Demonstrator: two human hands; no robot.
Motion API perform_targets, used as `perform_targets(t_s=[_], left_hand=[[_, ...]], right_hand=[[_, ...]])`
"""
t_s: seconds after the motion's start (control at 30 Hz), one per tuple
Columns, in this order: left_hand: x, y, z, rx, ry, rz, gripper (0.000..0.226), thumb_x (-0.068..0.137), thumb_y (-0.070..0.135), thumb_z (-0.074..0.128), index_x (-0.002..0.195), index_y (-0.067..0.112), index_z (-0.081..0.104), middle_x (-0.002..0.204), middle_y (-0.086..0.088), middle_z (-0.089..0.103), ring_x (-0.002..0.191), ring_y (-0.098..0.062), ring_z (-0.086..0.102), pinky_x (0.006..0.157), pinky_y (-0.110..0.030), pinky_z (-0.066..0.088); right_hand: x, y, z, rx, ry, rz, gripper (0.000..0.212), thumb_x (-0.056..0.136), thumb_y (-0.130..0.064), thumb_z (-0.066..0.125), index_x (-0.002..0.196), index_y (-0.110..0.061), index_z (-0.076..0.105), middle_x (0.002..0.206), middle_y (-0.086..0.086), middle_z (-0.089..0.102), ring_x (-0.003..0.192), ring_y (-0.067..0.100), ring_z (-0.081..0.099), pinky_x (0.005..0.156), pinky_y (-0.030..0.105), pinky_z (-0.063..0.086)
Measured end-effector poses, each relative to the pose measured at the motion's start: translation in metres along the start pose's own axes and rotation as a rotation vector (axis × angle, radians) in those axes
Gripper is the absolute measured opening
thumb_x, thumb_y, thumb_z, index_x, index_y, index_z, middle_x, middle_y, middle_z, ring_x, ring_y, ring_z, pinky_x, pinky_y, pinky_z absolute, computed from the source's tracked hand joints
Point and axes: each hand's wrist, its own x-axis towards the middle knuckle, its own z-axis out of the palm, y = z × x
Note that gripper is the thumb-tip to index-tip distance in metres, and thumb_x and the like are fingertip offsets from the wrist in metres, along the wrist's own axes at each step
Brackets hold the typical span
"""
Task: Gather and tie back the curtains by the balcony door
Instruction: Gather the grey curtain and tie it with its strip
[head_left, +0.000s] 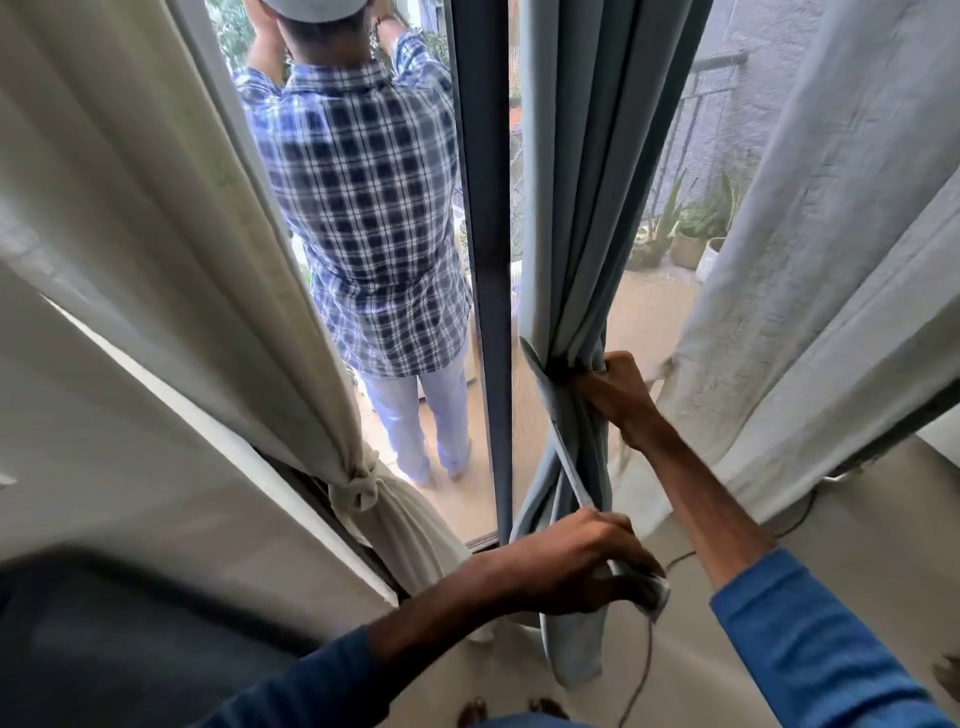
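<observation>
Down by the door frame (483, 208), cinching the grey curtain (571, 208)!
Nearest, my left hand (571, 561) is clamped on the tie strip (558, 441), my right hand (618, 395) fisted round the gathered folds. I'd pull the strip taut and level before knotting. Further left the cream curtain (182, 260) is already tied; beyond, a person (363, 208) stands outside.

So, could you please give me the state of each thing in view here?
blue curtain: gathered, not yet tied.
strip: pulled taut, not knotted.
cream curtain: tied back with a knot.
pale curtain: hanging at right; tie not visible.
door: open.
left hand: grips the strip.
right hand: grips the blue curtain.
</observation>
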Motion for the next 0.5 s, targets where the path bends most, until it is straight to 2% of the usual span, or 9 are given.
perform_targets(t_s=[0.07,0.13,0.2,0.23,0.3,0.33,0.4,0.47,0.5], left_hand=[[0.004,0.0,-0.001,0.001,0.086,0.004,0.025,0.094,0.022,0.07,0.115,0.009,0.073,0.102,-0.008,0.072,0.097,-0.021,0.059,0.087,-0.03,0.049],[0.005,-0.01,-0.001,0.186,0.2,0.049,0.025,0.095,0.03,0.067,0.114,0.017,0.074,0.123,-0.007,0.066,0.118,-0.021,0.051,0.103,-0.035,0.041],[0.0,-0.016,-0.003,0.468,0.309,0.0,0.032,0.094,0.046,0.064,0.122,0.032,0.069,0.154,-0.008,0.04,0.144,-0.028,0.027,0.117,-0.048,0.023],[-0.004,-0.018,-0.006,0.537,0.381,-0.05,0.041,0.092,0.052,0.064,0.128,0.034,0.064,0.161,-0.009,0.026,0.15,-0.031,0.017,0.119,-0.052,0.018],[-0.012,-0.022,-0.019,0.513,0.601,-0.124,0.064,0.086,0.056,0.07,0.139,0.024,0.053,0.163,-0.012,0.016,0.152,-0.033,0.01,0.119,-0.055,0.018],[-0.013,-0.027,-0.027,0.457,0.721,-0.159,0.074,0.083,0.056,0.074,0.14,0.016,0.049,0.162,-0.014,0.017,0.152,-0.033,0.011,0.119,-0.053,0.019],[-0.013,-0.047,-0.043,0.296,0.886,-0.3,0.092,0.078,0.057,0.077,0.144,0.007,0.037,0.16,-0.014,0.018,0.151,-0.031,0.019,0.121,-0.047,0.024],[-0.012,-0.067,-0.059,0.069,0.785,-0.466,0.095,0.077,0.06,0.076,0.147,0.014,0.032,0.155,-0.006,0.032,0.135,-0.021,0.047,0.111,-0.042,0.044],[-0.011,-0.074,-0.065,0.001,0.652,-0.5,0.081,0.078,0.061,0.074,0.141,0.02,0.043,0.143,-0.003,0.05,0.116,-0.017,0.061,0.096,-0.042,0.056]], right_hand=[[0.001,-0.001,0.003,-0.001,0.083,0.007,0.042,0.049,-0.053,0.073,0.051,-0.015,0.055,0.049,-0.004,0.046,0.053,0.009,0.043,0.052,0.031,0.034],[0.005,0.005,0.004,0.032,0.09,-0.013,0.045,0.059,-0.051,0.086,0.062,-0.009,0.069,0.058,0.002,0.061,0.061,0.014,0.054,0.056,0.038,0.043],[0.003,0.005,0.002,0.052,0.057,-0.001,0.038,0.07,-0.042,0.09,0.063,-0.011,0.07,0.057,-0.001,0.06,0.057,0.012,0.052,0.053,0.033,0.042],[0.001,0.005,0.0,0.07,0.015,-0.018,0.033,0.075,-0.035,0.089,0.059,-0.014,0.068,0.053,-0.006,0.056,0.053,0.008,0.049,0.05,0.028,0.04],[-0.002,0.007,-0.003,0.081,-0.078,-0.062,0.023,0.079,-0.026,0.086,0.062,-0.019,0.073,0.055,-0.011,0.062,0.053,0.003,0.056,0.052,0.021,0.045],[-0.004,0.009,-0.006,0.081,-0.11,-0.073,0.012,0.08,-0.026,0.086,0.074,-0.019,0.078,0.066,-0.008,0.071,0.063,0.006,0.065,0.058,0.022,0.052],[-0.008,0.012,-0.01,0.086,-0.156,-0.079,0.028,0.079,-0.029,0.086,0.1,-0.012,0.078,0.092,-0.001,0.078,0.089,0.013,0.074,0.074,0.026,0.06],[-0.011,0.013,-0.011,0.087,-0.197,-0.066,0.039,0.078,-0.031,0.086,0.109,-0.009,0.075,0.102,0.001,0.078,0.098,0.015,0.073,0.08,0.025,0.059],[-0.013,0.012,-0.011,0.095,-0.216,-0.067,0.043,0.077,-0.032,0.086,0.111,-0.008,0.075,0.104,0.001,0.078,0.1,0.015,0.073,0.081,0.026,0.059]])
